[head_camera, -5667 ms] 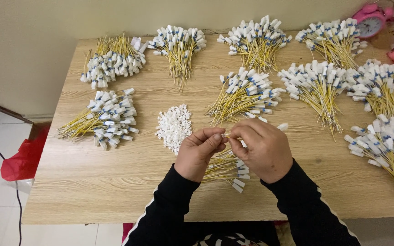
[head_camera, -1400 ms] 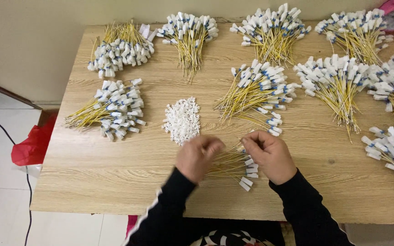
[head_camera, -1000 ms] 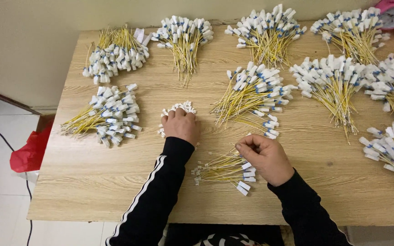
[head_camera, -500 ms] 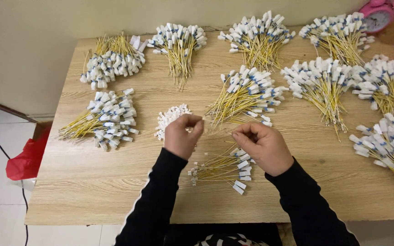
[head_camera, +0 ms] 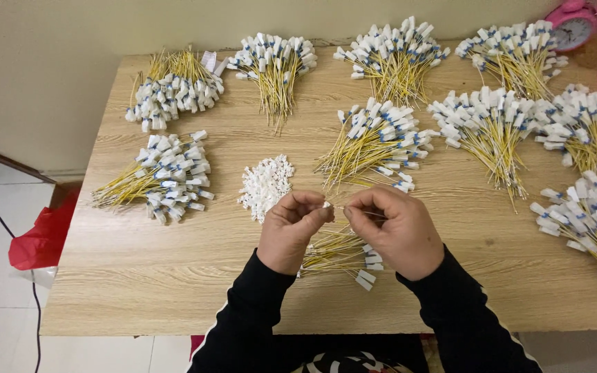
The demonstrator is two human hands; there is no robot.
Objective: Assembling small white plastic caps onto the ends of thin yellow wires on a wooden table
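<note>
Left hand [head_camera: 290, 231] pinches a small white cap [head_camera: 326, 204]; right hand [head_camera: 395, 231] pinches a thin yellow wire [head_camera: 354, 209].
Fingertips nearly meet; white cap pile [head_camera: 265, 185] lies at ten o'clock.

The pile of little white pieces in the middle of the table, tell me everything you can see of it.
The pile of little white pieces is a loose heap of small white parts, plastic by the look, lying on the wooden table. It sits just beyond the left hand, between two bundles of yellow wires. Nothing touches it.
</note>
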